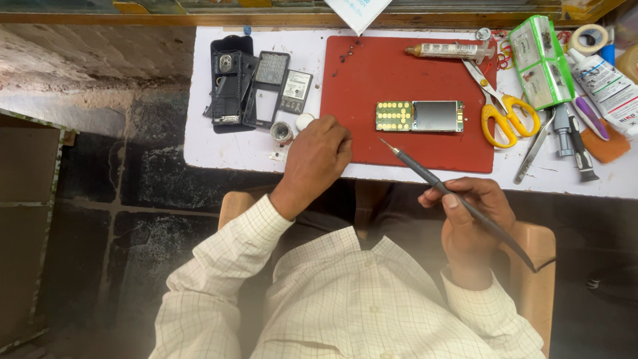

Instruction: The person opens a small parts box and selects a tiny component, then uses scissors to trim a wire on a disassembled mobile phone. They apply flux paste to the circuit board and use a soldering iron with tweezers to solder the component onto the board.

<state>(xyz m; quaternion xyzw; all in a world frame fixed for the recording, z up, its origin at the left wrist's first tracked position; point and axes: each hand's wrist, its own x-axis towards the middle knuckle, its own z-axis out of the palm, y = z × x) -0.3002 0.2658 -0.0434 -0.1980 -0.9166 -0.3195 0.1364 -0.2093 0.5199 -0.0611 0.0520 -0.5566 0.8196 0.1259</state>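
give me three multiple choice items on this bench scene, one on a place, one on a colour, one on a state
1. Where does the bare phone circuit board with gold keypad contacts and a small screen lie?
A. on the red rubber work mat
B. on the person's lap
C. inside the black phone casing

2. What colour are the handles of the metal scissors?
A. blue
B. yellow
C. green

3. How is the thin grey soldering iron at this moment?
A. lying flat on the mat
B. held in the right hand, tip in the air and off the board
C. tip pressed on the board's screen

Answers: 1 A, the board rests mid-mat. 2 B, both loops are yellow. 3 B, the fingers wrap the shaft and the tip stops short of the board, while the left hand rests at the mat's edge.
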